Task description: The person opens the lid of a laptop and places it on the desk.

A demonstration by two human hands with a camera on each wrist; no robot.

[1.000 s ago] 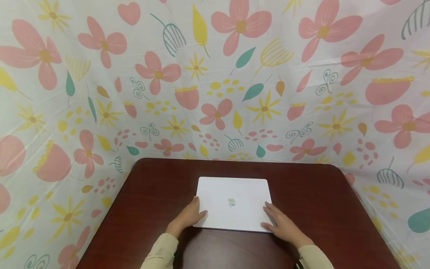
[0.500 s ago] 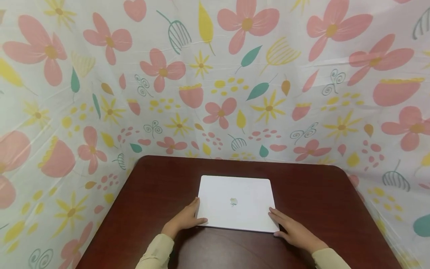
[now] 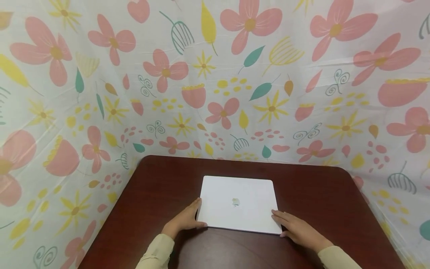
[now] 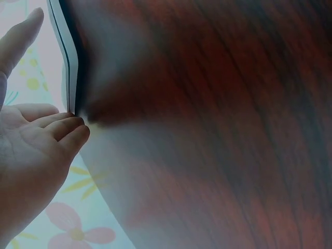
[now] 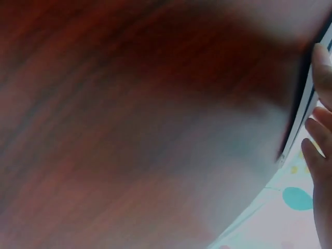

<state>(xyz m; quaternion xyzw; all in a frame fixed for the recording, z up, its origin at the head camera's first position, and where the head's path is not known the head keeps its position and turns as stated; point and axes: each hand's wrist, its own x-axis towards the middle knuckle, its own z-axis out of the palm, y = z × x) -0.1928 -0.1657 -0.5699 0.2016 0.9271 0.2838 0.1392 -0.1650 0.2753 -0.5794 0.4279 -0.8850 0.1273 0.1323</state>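
Note:
A closed silver laptop [image 3: 238, 205] with an apple logo lies flat on the dark red-brown table. My left hand [image 3: 184, 219] is at its left side, the fingers reaching along the edge and the thumb by the front left corner. In the left wrist view, straight fingers of the left hand [image 4: 39, 140] touch the laptop's edge [image 4: 71, 78]. At the opposite side, my right hand [image 3: 300, 230] has its fingertips on the right edge and its thumb at the front right corner. The right wrist view shows the right hand [image 5: 322, 124] against the laptop's side, partly cut off.
The table [image 3: 168, 186] has rounded far corners and a glossy patch in front of the laptop. A white cloth [image 3: 215, 86] printed with pink, yellow and green flowers and leaves hangs behind the table and along both sides.
Both thumbs have come off the lid toward the front corners, and the right hand has slid outward to the right edge. The head view has shifted slightly; the laptop stays closed.

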